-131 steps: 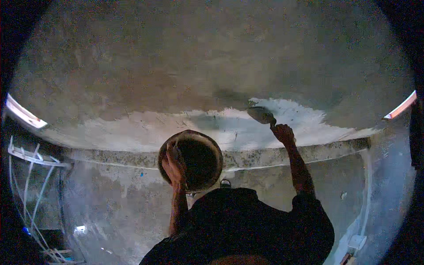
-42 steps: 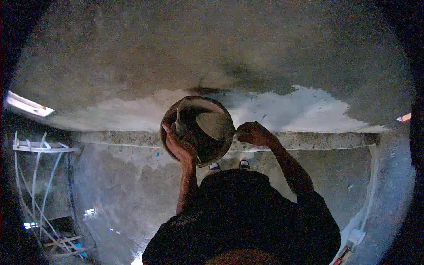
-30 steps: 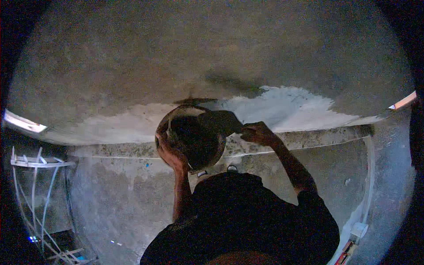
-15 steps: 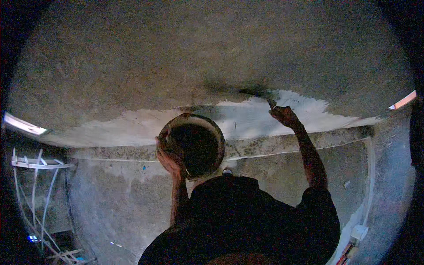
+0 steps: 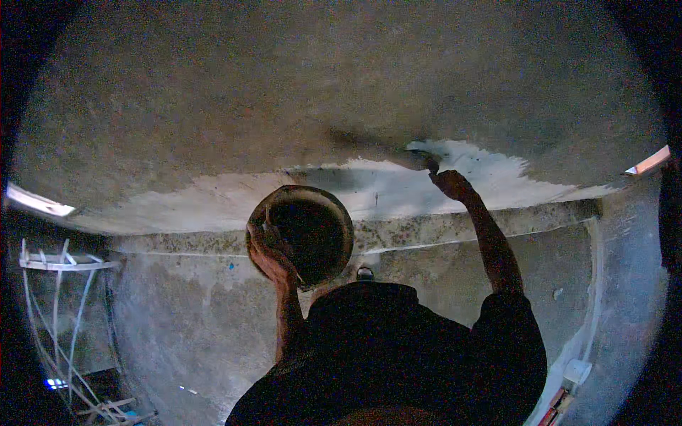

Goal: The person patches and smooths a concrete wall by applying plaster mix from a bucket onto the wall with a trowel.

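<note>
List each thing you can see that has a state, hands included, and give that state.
Left hand: holding the bowl's left side.
Bowl: held up, mouth uncovered; contents too dark to tell.
Right hand: closed around the trowel's handle.
Trowel: held at the wall; contact unclear.
Wall: pale low down, grey-brown above.
Pole stand: upright.

The wall point(image 5: 341, 78) looks matt and mottled, its pale patch point(image 5: 483, 174) smoother, the shirt point(image 5: 391, 334) matt cloth.
</note>
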`<state>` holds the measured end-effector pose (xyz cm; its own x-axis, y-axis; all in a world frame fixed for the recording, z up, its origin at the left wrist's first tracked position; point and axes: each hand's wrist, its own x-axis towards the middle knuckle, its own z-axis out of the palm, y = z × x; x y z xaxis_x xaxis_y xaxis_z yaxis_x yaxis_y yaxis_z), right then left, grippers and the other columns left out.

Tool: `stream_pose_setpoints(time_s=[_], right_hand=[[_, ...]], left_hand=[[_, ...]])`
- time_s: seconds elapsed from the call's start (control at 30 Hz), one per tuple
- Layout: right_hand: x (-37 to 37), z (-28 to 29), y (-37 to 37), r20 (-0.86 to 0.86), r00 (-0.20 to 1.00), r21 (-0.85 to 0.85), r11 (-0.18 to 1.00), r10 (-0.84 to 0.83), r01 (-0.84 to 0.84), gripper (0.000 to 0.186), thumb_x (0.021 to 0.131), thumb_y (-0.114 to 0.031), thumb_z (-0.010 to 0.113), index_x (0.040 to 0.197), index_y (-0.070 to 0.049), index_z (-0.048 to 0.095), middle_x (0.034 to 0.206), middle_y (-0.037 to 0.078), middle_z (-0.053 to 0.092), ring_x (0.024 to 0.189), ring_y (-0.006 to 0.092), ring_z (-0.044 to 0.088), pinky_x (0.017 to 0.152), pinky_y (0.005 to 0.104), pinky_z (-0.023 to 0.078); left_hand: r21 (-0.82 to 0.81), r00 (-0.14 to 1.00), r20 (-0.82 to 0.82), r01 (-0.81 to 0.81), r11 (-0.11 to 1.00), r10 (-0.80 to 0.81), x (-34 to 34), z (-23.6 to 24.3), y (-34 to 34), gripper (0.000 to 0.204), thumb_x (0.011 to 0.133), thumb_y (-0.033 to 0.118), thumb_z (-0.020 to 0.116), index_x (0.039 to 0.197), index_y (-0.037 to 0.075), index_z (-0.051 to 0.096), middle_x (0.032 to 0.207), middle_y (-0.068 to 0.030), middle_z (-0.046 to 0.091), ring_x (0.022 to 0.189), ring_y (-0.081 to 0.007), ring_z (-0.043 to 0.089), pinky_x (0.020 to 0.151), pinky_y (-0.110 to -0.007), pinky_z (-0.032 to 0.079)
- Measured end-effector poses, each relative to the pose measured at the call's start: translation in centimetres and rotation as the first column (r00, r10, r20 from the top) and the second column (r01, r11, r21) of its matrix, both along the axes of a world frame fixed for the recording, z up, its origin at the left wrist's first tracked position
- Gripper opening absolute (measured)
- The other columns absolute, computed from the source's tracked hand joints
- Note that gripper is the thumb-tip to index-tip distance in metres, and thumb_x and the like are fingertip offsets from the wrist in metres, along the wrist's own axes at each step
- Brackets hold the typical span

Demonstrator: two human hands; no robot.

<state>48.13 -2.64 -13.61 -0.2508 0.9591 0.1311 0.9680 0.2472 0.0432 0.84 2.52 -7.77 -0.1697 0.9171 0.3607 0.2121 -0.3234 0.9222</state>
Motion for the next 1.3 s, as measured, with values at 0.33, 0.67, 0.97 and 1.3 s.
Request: stream_pose_setpoints(time_s=[0.33, 0.67, 0.97, 1.3], right_hand=[[-2.6, 3.5, -1.5, -0.319, 0.947, 0.239, 0.963, -0.043, 0.125, 0.013, 0.084, -0.016, 0.042, 0.089, -0.008, 0.051, 0.063, 0.012, 0.053, 0.055, 0.0288, 0.053, 0.047, 0.0403, 0.041], [-3.1, 2.8, 0.7, 0.023, 0.985, 0.072, 0.983, -0.173, 0.171, 0.032, 0.081, -0.019, 0.048, 0.109, -0.006, 0.043, 0.059, 0.012, 0.054, 0.045, 0.0251, 0.052, 0.036, 0.0381, 0.039], [-3.8, 2.6, -0.2, 0.077, 0.996, 0.187, 0.982, -0.043, 0.028, 0.030, 0.076, -0.014, 0.054, 0.104, -0.007, 0.048, 0.059, 0.008, 0.051, 0.041, 0.0182, 0.048, 0.034, 0.0320, 0.037], [-4.2, -1.2, 0.3, 0.327, 0.939, 0.263, 0.965, -0.104, 0.016, 0.030, 0.079, -0.019, 0.050, 0.104, -0.002, 0.048, 0.047, 0.002, 0.044, 0.037, 0.0153, 0.045, 0.032, 0.0305, 0.036]], left_hand=[[-0.251, 0.941, 0.325, -0.005, 0.968, 0.089, -0.1, 1.2, -0.4, 0.044, 0.088, 0.034, 0.035, 0.105, -0.004, 0.051, 0.100, -0.0153, 0.053, 0.090, -0.0236, 0.048, 0.083, -0.034, 0.036], [-0.289, 0.979, 0.150, -0.091, 0.953, 0.139, 2.3, 7.8, -1.5, 0.046, 0.089, 0.033, 0.033, 0.100, -0.007, 0.052, 0.097, -0.0180, 0.053, 0.088, -0.0256, 0.049, 0.083, -0.034, 0.036], [-0.209, 0.888, 0.453, 0.023, 0.978, 0.076, 0.0, 3.2, -0.1, 0.045, 0.089, 0.035, 0.033, 0.098, -0.005, 0.053, 0.098, -0.0157, 0.053, 0.087, -0.0241, 0.048, 0.083, -0.034, 0.035], [-0.109, 0.988, 0.142, -0.046, 0.993, 0.061, -1.2, 3.6, -0.5, 0.042, 0.087, 0.034, 0.038, 0.108, 0.000, 0.049, 0.108, -0.0171, 0.049, 0.096, -0.0273, 0.047, 0.084, -0.036, 0.035]])
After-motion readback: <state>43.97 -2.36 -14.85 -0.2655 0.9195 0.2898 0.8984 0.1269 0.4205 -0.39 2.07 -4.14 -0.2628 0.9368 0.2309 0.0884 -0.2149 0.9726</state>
